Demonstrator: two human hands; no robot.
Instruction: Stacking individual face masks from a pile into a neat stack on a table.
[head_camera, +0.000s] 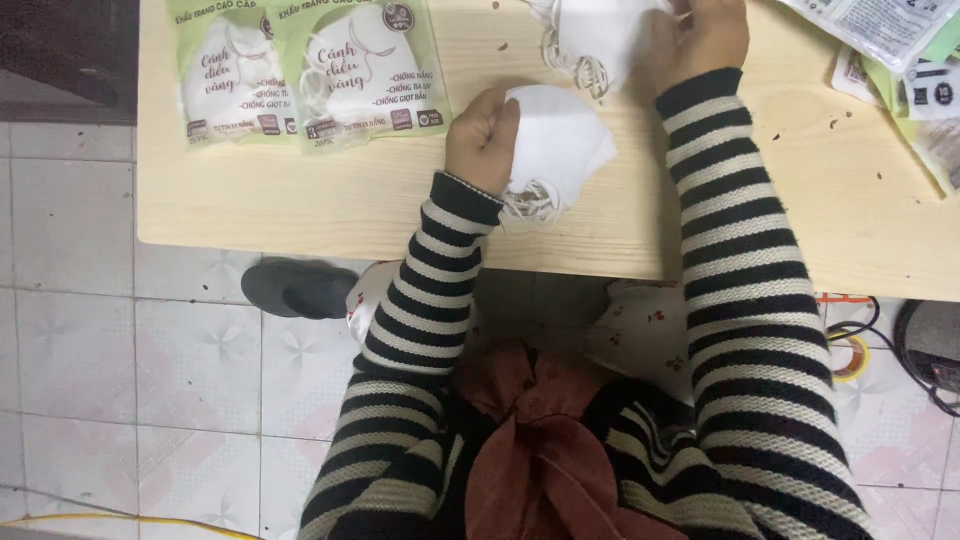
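Note:
My left hand (482, 140) grips a stack of white face masks (556, 145) against the light wooden table (300, 200), with their ear loops bunched below my wrist. My right hand (700, 40) holds another bundle of white masks (590, 40) at the table's far edge, ear loops dangling. Both sleeves are black-and-cream striped.
Two green-and-white packets of masks (305, 70) lie side by side at the table's left. More packets and printed papers (900, 50) sit at the far right. Below the table are tiled floor, a dark slipper (300, 288), a tape roll (850, 355) and black cables (920, 360).

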